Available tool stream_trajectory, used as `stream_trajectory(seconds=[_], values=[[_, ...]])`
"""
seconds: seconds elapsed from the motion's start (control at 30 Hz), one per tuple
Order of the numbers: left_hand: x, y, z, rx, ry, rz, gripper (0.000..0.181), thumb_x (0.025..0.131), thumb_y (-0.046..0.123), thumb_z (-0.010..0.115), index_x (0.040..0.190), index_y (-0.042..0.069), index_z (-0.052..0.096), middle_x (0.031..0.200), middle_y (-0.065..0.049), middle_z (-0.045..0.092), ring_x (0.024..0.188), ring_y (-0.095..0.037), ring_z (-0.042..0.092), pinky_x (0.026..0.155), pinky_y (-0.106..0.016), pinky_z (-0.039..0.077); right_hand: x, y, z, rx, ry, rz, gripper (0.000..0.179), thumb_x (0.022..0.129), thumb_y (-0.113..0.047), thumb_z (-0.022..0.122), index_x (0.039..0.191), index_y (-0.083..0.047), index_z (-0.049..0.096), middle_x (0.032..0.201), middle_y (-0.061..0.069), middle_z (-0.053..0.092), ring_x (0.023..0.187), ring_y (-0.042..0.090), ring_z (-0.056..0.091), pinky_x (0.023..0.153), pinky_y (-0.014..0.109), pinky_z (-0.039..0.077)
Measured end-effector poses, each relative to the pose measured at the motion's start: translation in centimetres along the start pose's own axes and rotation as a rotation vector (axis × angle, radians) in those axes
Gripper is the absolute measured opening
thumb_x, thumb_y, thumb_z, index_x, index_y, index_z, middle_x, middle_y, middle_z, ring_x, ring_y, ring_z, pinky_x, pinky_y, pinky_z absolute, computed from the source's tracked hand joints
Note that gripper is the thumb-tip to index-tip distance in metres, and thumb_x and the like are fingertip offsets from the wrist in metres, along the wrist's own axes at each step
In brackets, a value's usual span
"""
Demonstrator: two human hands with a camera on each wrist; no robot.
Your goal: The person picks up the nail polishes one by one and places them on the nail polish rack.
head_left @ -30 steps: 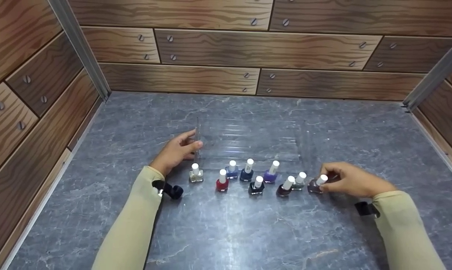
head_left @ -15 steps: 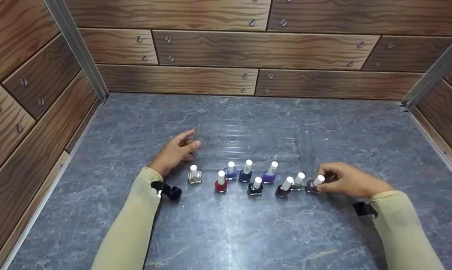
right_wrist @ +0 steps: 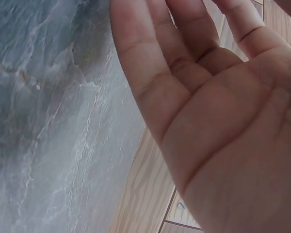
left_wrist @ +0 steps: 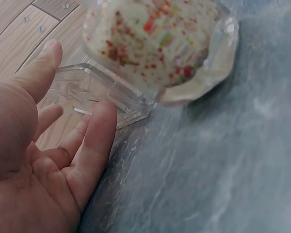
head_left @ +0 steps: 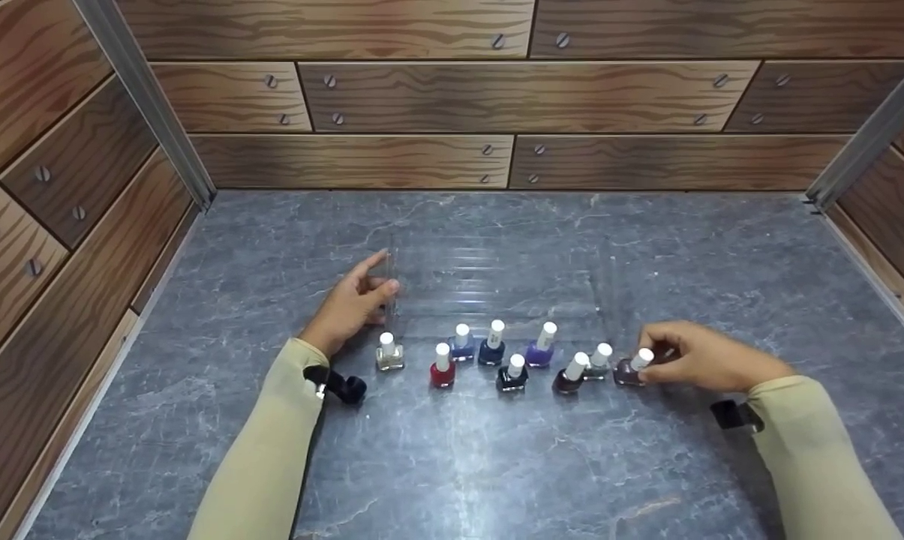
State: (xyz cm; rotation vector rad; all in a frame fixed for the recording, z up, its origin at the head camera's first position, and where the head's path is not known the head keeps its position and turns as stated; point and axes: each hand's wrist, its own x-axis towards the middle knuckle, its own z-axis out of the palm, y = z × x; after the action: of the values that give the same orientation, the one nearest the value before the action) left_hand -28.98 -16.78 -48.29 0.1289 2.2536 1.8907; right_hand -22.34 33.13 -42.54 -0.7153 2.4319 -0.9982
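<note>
A clear plastic stepped rack (head_left: 497,302) stands mid-table in the head view. My left hand (head_left: 350,304) rests at its left edge, fingers fairly straight and thumb at the rim; the left wrist view shows the palm and fingers loosely spread beside the clear rack (left_wrist: 121,97). With thumb and fingers my right hand (head_left: 695,356) pinches a dark greyish-purple nail polish bottle (head_left: 629,372) with a white cap, standing right of the others. That bottle is out of sight in the right wrist view, where the palm (right_wrist: 223,116) fills much of the frame.
Several white-capped nail polish bottles stand before the rack: glittery clear (head_left: 389,355), red (head_left: 442,373), blue (head_left: 462,348), navy (head_left: 491,352), purple (head_left: 539,355), black (head_left: 512,379), dark maroon (head_left: 569,382) and pale (head_left: 597,367). Wood-patterned walls (head_left: 421,97) enclose the table.
The head view has shifted slightly. Both hands stay in nearly the same places, the right still at the dark greyish-purple bottle; the left index finger is a little straighter.
</note>
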Motion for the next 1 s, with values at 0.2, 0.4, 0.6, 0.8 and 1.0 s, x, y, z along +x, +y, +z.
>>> stream_trajectory(seconds=[0.2,0.4,0.6,0.8,1.0], values=[[-0.3,0.3,-0.4,0.005,0.013,0.008,0.068,0.101,0.036,0.067,0.161,0.028,0.036,0.132,-0.014,0.061,0.119,-0.028,0.061,0.086,-0.038,0.063,0.4,-0.2,0.1,-0.001,-0.012,-0.006,0.019,0.091,-0.018,0.079,0.092,-0.012,0.061,0.088,0.002,0.061,0.077,0.013,0.057,0.063,0.024,0.053],[-0.2,0.0,-0.3,0.005,0.003,0.025,0.069,0.102,0.034,0.067,0.162,0.024,0.036,0.13,-0.016,0.057,0.117,-0.027,0.061,0.085,-0.037,0.063,0.4,0.1,0.2,-0.035,-0.009,-0.075,0.015,0.093,-0.018,0.077,0.093,-0.018,0.062,0.093,0.002,0.065,0.083,0.015,0.061,0.071,0.026,0.056],[0.2,-0.1,0.3,-0.018,-0.015,0.037,0.069,0.102,0.031,0.068,0.162,0.023,0.035,0.131,-0.016,0.058,0.117,-0.028,0.061,0.087,-0.04,0.063,0.1,-0.4,-0.6,0.08,0.187,-0.152,0.012,0.094,-0.005,0.073,0.099,-0.01,0.064,0.096,0.008,0.068,0.081,0.02,0.064,0.068,0.029,0.059],[0.5,0.1,1.0,-0.019,-0.051,0.057,0.071,0.101,0.032,0.069,0.163,0.021,0.034,0.13,-0.016,0.057,0.118,-0.029,0.061,0.089,-0.042,0.062,1.7,-2.1,-1.3,0.106,0.564,-0.133,0.015,0.093,0.0,0.073,0.104,0.002,0.062,0.096,0.003,0.066,0.08,0.015,0.064,0.068,0.022,0.058],[0.6,0.1,1.5,-0.01,-0.043,0.058,0.071,0.102,0.03,0.068,0.163,0.02,0.034,0.129,-0.018,0.056,0.116,-0.03,0.061,0.088,-0.042,0.063,4.3,-2.1,-3.4,0.093,0.774,-0.116,0.019,0.093,0.001,0.073,0.108,0.007,0.062,0.094,-0.005,0.066,0.079,0.008,0.063,0.068,0.015,0.056]])
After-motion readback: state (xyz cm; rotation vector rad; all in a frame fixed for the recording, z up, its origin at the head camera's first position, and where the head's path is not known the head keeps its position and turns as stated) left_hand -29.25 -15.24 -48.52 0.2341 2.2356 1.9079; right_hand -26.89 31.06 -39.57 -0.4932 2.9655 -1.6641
